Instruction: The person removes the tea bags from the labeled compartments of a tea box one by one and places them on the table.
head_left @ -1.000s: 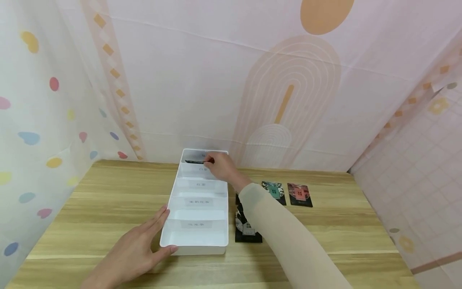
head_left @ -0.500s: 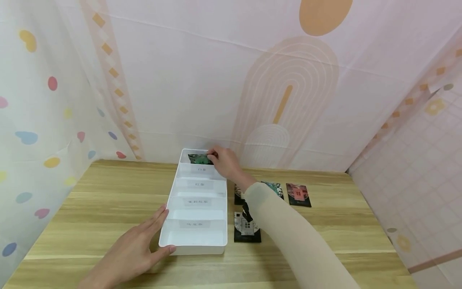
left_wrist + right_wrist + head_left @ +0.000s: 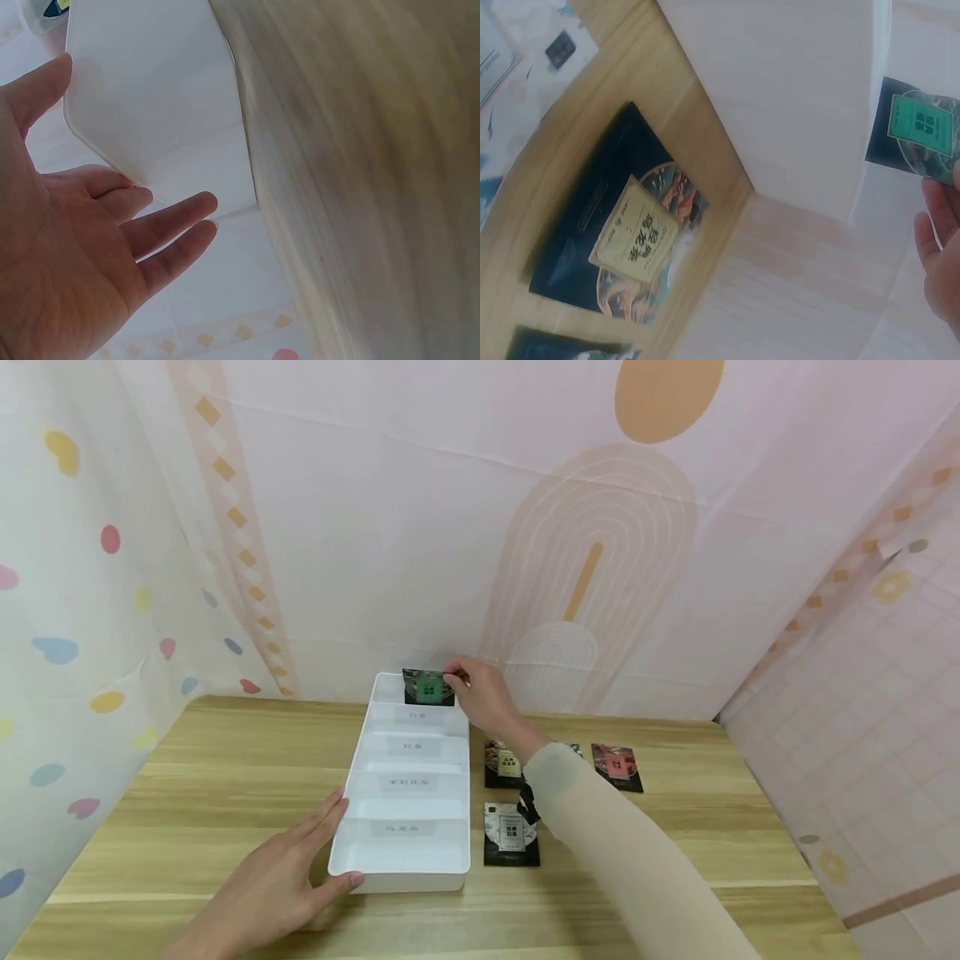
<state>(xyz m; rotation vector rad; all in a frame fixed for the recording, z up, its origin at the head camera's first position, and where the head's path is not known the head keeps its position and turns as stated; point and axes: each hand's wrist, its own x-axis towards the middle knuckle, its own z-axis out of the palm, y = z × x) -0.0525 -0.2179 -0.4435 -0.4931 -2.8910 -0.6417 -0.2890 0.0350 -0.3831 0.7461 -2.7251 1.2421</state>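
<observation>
My right hand (image 3: 483, 697) pinches the right edge of a dark tea sachet with a green label (image 3: 427, 689). The sachet stands upright at the rearmost compartment of a white divided box (image 3: 401, 882), its top above the rim. In the right wrist view the green-labelled sachet (image 3: 921, 127) shows beyond the box wall (image 3: 780, 90), fingertips at its edge. My left hand (image 3: 277, 868) rests against the box's front left corner, fingers along the left side and thumb at the front. The left wrist view shows these fingers (image 3: 176, 221) fairly straight beside the white wall.
Right of the box lie a white-and-black sachet (image 3: 512, 839), a gold-labelled sachet (image 3: 506, 764) and a red-labelled sachet (image 3: 618, 767). My right arm mostly covers a teal sachet (image 3: 575, 748). Paper labels mark the box dividers; a patterned curtain (image 3: 375, 552) hangs behind the wooden table (image 3: 247, 752).
The green-labelled sachet went from nearly edge-on in the rear compartment to face-on and higher, as my right hand rose and shifted slightly right. My left hand has stayed at the box.
</observation>
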